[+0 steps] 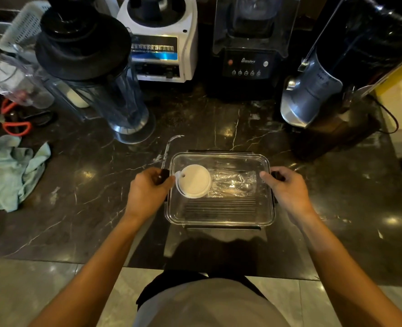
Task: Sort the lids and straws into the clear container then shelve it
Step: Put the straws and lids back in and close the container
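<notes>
A clear rectangular container (221, 215) with black side clasps sits on the dark marble counter in front of me. Inside it lie a stack of white cup lids (194, 181) at the left and a bundle of plastic-wrapped straws (234, 182) beside them. My left hand (148, 190) grips the black clasp on the container's left side. My right hand (287, 187) grips the black clasp on the right side. The container rests on the counter.
Blenders stand along the back: a clear jug with black lid (96, 74), a white base (162, 41), a black blender (247, 60), a silver machine (313, 90). Orange-handled scissors (13, 125) and a green cloth (11, 171) lie at left. A clear strip (168, 147) lies behind the container.
</notes>
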`<state>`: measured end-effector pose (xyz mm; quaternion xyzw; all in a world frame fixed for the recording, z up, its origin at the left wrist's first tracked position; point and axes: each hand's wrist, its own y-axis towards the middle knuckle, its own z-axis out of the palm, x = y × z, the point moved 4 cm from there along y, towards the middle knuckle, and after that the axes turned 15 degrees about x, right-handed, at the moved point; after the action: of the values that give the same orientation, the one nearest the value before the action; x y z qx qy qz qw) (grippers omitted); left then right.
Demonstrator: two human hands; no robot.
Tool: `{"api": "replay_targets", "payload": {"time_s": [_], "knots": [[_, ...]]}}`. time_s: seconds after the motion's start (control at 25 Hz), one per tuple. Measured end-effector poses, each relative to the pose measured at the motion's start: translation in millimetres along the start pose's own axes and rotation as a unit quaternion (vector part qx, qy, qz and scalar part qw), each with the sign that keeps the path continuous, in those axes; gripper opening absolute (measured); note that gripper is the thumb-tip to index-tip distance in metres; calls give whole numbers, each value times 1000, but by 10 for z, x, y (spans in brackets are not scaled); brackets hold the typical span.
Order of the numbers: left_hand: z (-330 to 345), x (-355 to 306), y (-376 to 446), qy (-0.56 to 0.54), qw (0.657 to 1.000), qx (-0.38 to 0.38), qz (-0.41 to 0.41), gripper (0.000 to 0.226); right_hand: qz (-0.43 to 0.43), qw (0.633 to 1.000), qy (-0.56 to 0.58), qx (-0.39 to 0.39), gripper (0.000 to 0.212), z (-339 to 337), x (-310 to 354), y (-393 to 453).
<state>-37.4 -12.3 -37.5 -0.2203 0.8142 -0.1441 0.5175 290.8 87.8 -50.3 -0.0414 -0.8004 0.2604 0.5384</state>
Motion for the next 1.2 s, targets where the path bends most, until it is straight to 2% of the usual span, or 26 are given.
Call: {"api": "replay_targets", "payload": {"time_s": [0.12,0.28,0.52,0.72,0.92,1.0,1.04,1.12,1.2], "knots": [[-20,88,14,-53,999,13,-2,15,-13,999,-32,-2,12,23,19,-15],[-12,91,35,-63,998,29,9,21,-1,1000,16,-6,12,17,-21,-35],[-2,110,13,-90,996,20,13,13,7,999,18,-41,24,-6,-120,-136],[-22,192,37,-149,988,25,-2,14,-4,992,-97,-75,33,101,-122,-184],[-41,301,59,-206,977,32,-35,21,14,997,-47,-64,41,101,-183,-209],[-56,352,47,-207,978,-4,-39,29,22,988,-113,-99,47,92,-165,-237],[-58,352,35,-182,983,-17,-27,26,15,979,-162,-123,48,94,-140,-254],[-45,307,14,-118,993,-15,0,15,-6,958,-245,-148,49,141,-62,-303],[-25,232,4,-70,997,7,16,16,-13,948,-282,-151,47,175,-3,-317]]}}
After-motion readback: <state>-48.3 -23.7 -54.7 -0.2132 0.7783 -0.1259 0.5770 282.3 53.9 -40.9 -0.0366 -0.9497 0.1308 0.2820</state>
